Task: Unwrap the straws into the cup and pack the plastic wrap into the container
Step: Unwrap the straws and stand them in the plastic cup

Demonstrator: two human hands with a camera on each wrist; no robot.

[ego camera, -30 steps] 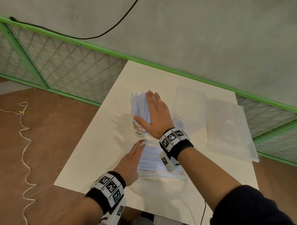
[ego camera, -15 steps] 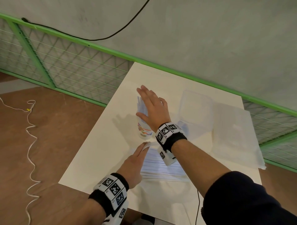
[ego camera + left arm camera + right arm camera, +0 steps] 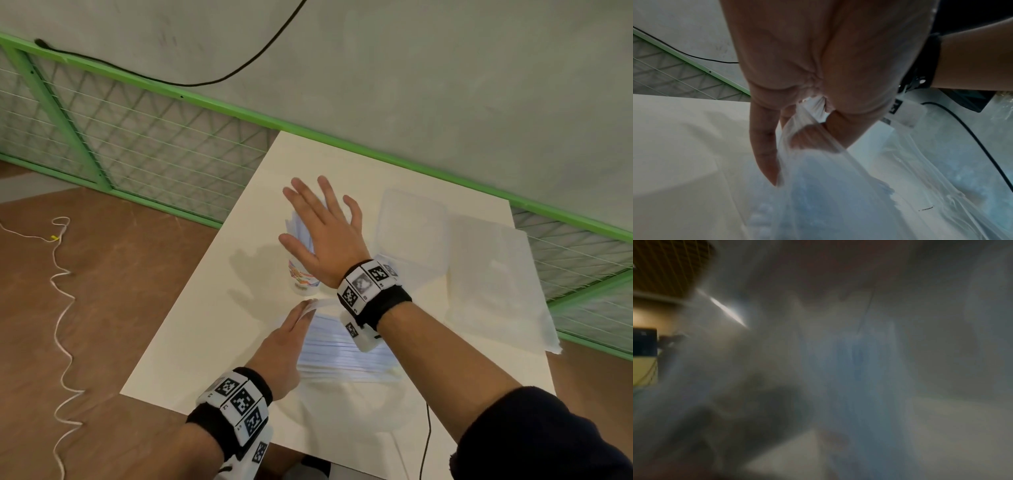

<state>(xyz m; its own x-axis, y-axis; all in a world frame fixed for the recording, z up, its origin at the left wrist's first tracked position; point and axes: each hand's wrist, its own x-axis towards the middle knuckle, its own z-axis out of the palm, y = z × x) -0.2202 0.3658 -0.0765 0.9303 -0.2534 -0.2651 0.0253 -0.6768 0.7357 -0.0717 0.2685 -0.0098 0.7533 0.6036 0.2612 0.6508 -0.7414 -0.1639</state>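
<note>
right hand (image 3: pixel 329 236): flat, fingers spread over straws (image 3: pixel 299 228) in cup (image 3: pixel 303 279), frame centre | left hand (image 3: pixel 818 81): pinching plastic wrap (image 3: pixel 838 186), lower centre | container (image 3: pixel 411 226): right of cup | risk: pressing sideways could tip the cup

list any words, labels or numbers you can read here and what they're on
None can be read for certain.
Cup: colourful print, too blurred to read.
Left wristband: black-and-white square code markers with tiny characters beside them, too small to read.
Right wristband: the same kind of markers, unreadable.
Plastic wrap: a small dark mark, illegible.
Right wrist view: all blur.
</note>
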